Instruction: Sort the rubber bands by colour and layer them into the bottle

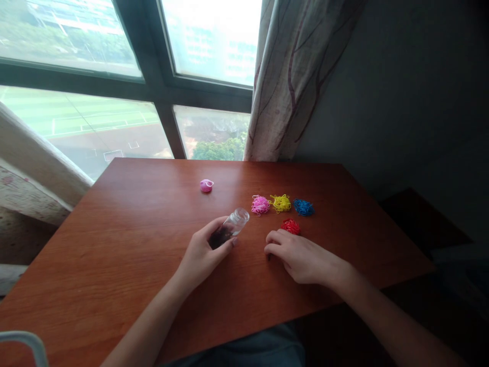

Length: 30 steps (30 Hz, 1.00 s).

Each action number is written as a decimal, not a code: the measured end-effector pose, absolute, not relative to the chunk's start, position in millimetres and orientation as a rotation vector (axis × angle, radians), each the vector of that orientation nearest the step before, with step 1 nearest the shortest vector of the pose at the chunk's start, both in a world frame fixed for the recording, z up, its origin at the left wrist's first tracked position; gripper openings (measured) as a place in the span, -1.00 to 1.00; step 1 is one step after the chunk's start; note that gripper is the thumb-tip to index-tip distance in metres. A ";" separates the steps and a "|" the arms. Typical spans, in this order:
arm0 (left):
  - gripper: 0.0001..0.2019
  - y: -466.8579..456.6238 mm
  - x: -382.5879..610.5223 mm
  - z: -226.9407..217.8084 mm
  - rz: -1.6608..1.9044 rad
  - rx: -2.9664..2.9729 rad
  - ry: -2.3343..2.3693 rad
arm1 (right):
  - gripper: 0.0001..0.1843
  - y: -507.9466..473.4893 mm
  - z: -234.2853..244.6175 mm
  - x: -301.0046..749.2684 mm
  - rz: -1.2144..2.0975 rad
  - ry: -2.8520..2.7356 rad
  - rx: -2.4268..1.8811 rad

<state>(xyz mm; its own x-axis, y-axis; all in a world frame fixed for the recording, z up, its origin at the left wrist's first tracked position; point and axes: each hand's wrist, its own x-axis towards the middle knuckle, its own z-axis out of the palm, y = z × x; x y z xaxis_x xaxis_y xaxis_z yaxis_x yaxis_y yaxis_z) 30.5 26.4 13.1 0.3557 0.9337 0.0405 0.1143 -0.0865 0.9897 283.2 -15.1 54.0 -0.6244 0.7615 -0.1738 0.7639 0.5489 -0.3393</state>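
My left hand (pixel 204 252) grips a small clear bottle (pixel 231 228), tilted with its open mouth pointing up and to the right; something dark fills its lower part. My right hand (pixel 300 255) rests on the wooden table (pixel 126 239), fingers curled, fingertips pressed to the surface just in front of a red pile of small rubber bands (pixel 291 226). Whether the fingertips pinch anything is hidden. Behind it lie a pink pile (pixel 260 204), a yellow pile (pixel 280 203) and a blue pile (pixel 303 207) in a row.
A small pink cap (pixel 206 185) lies farther back near the table's middle. A window and a patterned curtain (pixel 290 81) stand behind the table. A white curved edge (pixel 26 342) shows at the bottom left corner.
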 end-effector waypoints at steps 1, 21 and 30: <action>-0.66 26.2 31.1 13.2 0.918 1.479 0.989 | -0.66 -15.9 53.3 282.6 -0.567 2.752 1.354; -0.58 23.6 40.3 4.9 1.016 1.418 0.840 | -0.79 -4.4 32.1 278.2 -0.619 2.738 1.607; -0.63 17.6 46.4 7.5 0.904 1.747 0.967 | -0.92 -3.4 48.3 254.2 -2.209 2.610 2.474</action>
<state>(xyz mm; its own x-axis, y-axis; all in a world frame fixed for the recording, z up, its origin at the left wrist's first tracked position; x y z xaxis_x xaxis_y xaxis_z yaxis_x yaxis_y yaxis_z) 46.4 17.6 7.5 0.4231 0.8917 0.1609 0.2205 -0.2736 0.9362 254.2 -3.4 48.3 0.0334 0.9951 0.0935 0.0723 0.0909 -0.9932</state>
